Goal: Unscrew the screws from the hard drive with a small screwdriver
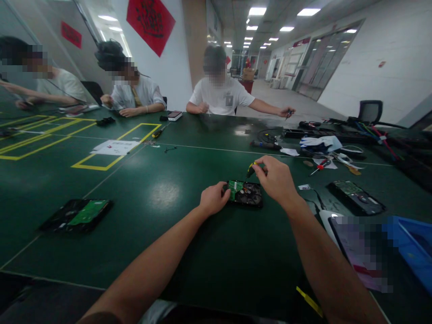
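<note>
Two bare hands at a black hard drive with a green circuit board (248, 194), middle of the dark green tabletop (168, 193).

Left hand (214, 198): grip closed on the drive's left edge. The drive lies flat, board side up, straight ahead of the person. Right hand (275, 177): grip pinched narrow around a small yellow-and-black screwdriver (251, 168), held just above the drive's far side; tip contact cannot be told. A second black drive with a green board (79, 215) lies well apart to the left. A third black drive (354, 195) lies to the right, near a blue plastic tray (413, 245). Farther off are a red-handled screwdriver (320, 166) among cables and a white paper sheet (116, 147) on a yellow tape rectangle (101, 166). Three people sit across the tabletop.
</note>
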`<state>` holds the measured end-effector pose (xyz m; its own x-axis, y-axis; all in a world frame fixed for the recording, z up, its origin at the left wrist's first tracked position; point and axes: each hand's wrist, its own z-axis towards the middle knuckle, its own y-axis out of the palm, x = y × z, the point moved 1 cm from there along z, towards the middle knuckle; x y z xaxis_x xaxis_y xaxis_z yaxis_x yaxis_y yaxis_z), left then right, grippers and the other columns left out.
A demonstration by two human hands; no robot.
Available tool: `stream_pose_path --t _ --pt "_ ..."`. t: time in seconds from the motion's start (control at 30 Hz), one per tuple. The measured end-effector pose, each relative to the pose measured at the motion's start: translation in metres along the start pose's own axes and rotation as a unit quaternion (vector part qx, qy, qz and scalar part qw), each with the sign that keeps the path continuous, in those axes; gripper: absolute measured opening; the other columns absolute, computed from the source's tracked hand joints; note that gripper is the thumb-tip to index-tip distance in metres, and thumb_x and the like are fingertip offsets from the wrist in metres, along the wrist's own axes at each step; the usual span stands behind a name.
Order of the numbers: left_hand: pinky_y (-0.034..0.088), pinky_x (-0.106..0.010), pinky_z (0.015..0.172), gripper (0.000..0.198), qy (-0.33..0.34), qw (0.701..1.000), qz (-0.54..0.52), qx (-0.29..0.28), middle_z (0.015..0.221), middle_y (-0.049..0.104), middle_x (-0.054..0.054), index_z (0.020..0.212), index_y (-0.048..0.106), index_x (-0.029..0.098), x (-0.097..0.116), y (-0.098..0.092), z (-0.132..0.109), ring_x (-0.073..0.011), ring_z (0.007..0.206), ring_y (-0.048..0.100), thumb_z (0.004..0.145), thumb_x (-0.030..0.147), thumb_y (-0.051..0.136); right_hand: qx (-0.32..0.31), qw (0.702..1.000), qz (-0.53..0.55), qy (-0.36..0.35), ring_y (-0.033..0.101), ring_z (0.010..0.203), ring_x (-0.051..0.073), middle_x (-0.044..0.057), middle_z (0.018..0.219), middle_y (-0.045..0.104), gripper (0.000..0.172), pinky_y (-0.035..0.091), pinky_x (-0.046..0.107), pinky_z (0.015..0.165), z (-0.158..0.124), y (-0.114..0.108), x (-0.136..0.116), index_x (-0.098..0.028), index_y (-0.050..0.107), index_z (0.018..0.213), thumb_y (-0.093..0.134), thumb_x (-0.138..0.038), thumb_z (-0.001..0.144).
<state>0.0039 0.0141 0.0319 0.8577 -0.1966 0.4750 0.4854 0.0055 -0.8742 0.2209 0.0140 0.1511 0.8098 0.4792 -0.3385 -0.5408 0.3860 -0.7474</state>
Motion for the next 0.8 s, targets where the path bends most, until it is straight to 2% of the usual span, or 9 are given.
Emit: stream_pose_path --t 0.1,0.23,0.4,0.53,0.7,0.8 --pt "0.052 -0.033 0.080 0.045 -0.003 1.000 0.004 -0.004 0.101 0.079 -0.004 0.138 0.062 0.025 -0.001 0.001 0.001 -0.0228 0.093 0.074 0.100 0.046 0.050 0.004 1.000 -0.001 0.012 0.067 0.082 0.024 0.009 0.097 0.073 0.010 0.049 0.038 0.076 0.001 0.000 0.002 -0.022 0.064 0.101 0.057 -0.029 0.098" --pt "0.052 -0.033 0.081 0.043 -0.001 1.000 0.003 -0.002 0.102 0.079 -0.004 0.137 0.061 0.025 -0.001 0.001 0.002 -0.0230 0.095 0.074 0.100 0.044 0.050 0.005 1.000 -0.030 -0.003 0.066 0.088 0.026 0.008 0.096 0.073 0.008 0.047 0.039 0.079 0.003 -0.003 0.001 -0.023 0.065 0.095 0.059 -0.029 0.097" --pt "0.052 -0.033 0.083 0.043 -0.017 1.000 0.005 -0.011 0.105 0.079 -0.005 0.137 0.061 0.024 0.002 -0.002 0.003 -0.0235 0.098 0.074 0.100 0.044 0.050 -0.027 0.999 -0.020 -0.023 0.066 0.092 0.025 0.008 0.103 0.074 0.012 0.047 0.039 0.082 0.009 -0.009 -0.002 -0.024 0.069 0.097 0.060 -0.032 0.099" --pt "0.051 -0.033 0.080 0.043 -0.007 1.000 0.009 0.002 0.103 0.079 -0.005 0.136 0.061 0.024 0.001 -0.004 0.003 -0.0239 0.095 0.074 0.101 0.045 0.048 -0.055 0.998 -0.022 -0.029 0.066 0.084 0.022 0.006 0.099 0.074 0.008 0.047 0.038 0.081 0.015 -0.010 -0.003 -0.024 0.070 0.094 0.063 -0.028 0.097" --pt "0.051 -0.033 0.077 0.043 -0.011 1.000 0.010 -0.005 0.100 0.079 -0.004 0.136 0.061 0.024 -0.003 -0.004 0.003 -0.0235 0.092 0.074 0.100 0.045 0.050 -0.036 0.999 -0.035 -0.018 0.066 0.086 0.023 0.005 0.096 0.074 0.010 0.047 0.038 0.080 0.015 -0.011 -0.004 -0.024 0.068 0.090 0.065 -0.032 0.096" --pt "0.049 -0.032 0.076 0.042 -0.015 1.000 0.002 -0.003 0.101 0.079 -0.005 0.134 0.062 0.025 -0.004 -0.004 0.002 -0.0227 0.092 0.073 0.102 0.048 0.047 -0.032 0.998 -0.051 -0.011 0.066 0.087 0.024 0.005 0.091 0.073 0.011 0.047 0.038 0.080 0.012 -0.014 -0.006 -0.024 0.067 0.087 0.063 -0.027 0.096"
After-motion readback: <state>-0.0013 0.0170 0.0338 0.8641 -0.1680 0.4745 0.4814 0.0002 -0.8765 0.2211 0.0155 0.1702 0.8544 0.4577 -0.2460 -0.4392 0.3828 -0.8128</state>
